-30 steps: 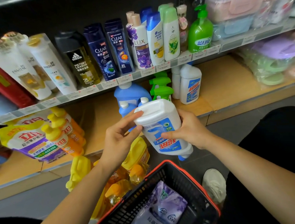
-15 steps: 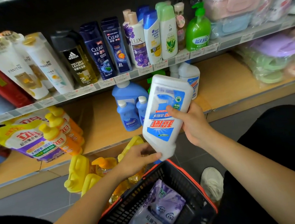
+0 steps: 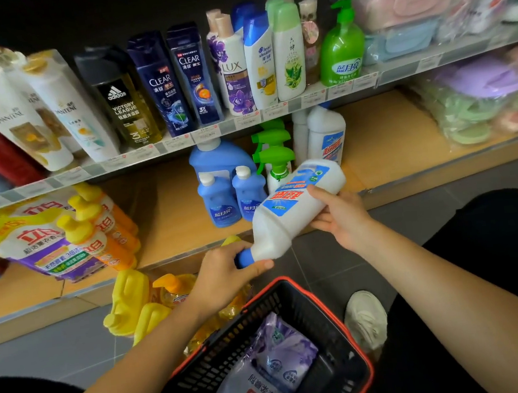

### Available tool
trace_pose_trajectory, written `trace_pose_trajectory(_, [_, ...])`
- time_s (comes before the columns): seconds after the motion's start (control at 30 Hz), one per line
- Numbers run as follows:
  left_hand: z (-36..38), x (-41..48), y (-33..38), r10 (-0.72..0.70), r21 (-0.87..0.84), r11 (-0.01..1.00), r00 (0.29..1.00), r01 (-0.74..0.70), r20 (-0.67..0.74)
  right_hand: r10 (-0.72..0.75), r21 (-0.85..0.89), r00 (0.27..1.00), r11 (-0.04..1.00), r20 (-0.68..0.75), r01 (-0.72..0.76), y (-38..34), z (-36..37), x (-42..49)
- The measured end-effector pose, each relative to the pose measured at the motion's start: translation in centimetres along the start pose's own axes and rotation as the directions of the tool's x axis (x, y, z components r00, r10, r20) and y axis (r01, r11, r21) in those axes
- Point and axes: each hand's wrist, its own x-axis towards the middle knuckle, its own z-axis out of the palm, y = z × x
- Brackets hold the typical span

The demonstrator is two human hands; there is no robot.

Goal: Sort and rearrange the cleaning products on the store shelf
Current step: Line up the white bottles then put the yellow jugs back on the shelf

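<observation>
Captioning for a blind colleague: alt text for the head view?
A white cleaner bottle is held tilted before a store shelf, left hand gripping its blue cap end, right hand holding its body. Below, a black basket holds a purple pouch.

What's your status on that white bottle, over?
Left hand grips the blue cap, right hand holds the body. White cleaner bottle tilted, cap low, midair. Green spray bottles stand beside the matching white bottles on the lower shelf.

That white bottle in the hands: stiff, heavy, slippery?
Probably stiff: the white bottle shows no dent under the right hand. Likely weighty, since the left hand also grips its capped end. Its smooth plastic may be slippery.
</observation>
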Motion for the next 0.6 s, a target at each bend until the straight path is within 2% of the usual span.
trace_pose_trajectory(0.2, [-1.4, 3.2, 2.0, 0.028, -0.111, 0.993, 1.0, -0.028, -0.003, 0.201, -0.103, 0.974, 0.972, -0.103, -0.212, 1.6, -1.7, 1.5])
trace_pose_trajectory(0.33, [-0.9, 6.8, 2.2, -0.047, -0.175, 0.983, 0.998, 0.055, 0.051, 0.288, -0.192, 0.953, 0.934, -0.093, -0.301, 2.4, -2.4, 2.0])
trace_pose_trajectory(0.47, [1.1, 10.0, 1.0, -0.129, -0.157, 0.978, 0.989, 0.138, 0.069, 0.221, -0.322, 0.971, 0.916, -0.089, -0.238, 1.6, -2.1, 2.8])
trace_pose_trajectory(0.6, [3.6, 13.0, -0.7, -0.171, -0.029, 0.985, 0.984, 0.172, 0.052, 0.109, -0.489, 0.994, 0.866, -0.029, -0.109, -0.9, -1.6, 4.2])
